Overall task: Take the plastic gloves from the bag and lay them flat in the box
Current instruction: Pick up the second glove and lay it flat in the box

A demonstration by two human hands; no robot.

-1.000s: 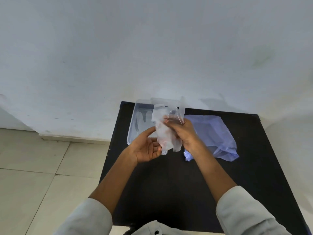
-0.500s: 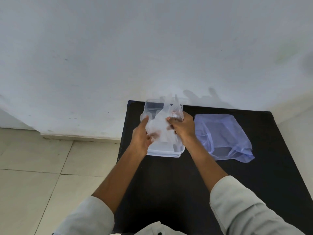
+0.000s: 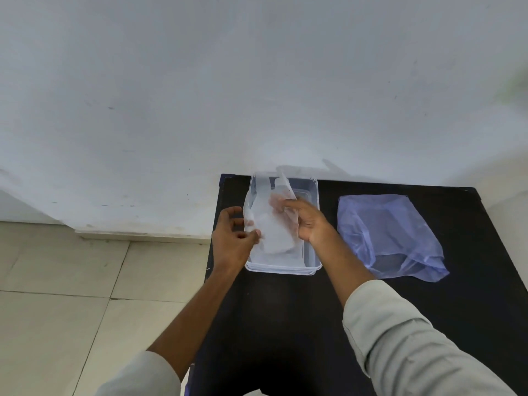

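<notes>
A thin translucent plastic glove (image 3: 271,224) hangs over the clear plastic box (image 3: 313,195) at the table's far left corner. My left hand (image 3: 234,238) pinches the glove's left edge at the box's left wall. My right hand (image 3: 305,221) grips its upper right part above the box's middle. The glove is crumpled, with one flap sticking up toward the wall. Its lower part sags into the box and hides the box's floor. A pale blue plastic bag (image 3: 391,235) lies slumped on the table to the right of the box, apart from both hands.
The black table (image 3: 285,324) stands against a white wall (image 3: 257,81), with the box close to its left and far edges. Beige floor tiles (image 3: 71,310) lie to the left, beyond the table's left edge. My pale sleeves fill the lower part of the view.
Both hands carried the glove from in front of the box to over it. The glove has spread wider and come down into the box.
</notes>
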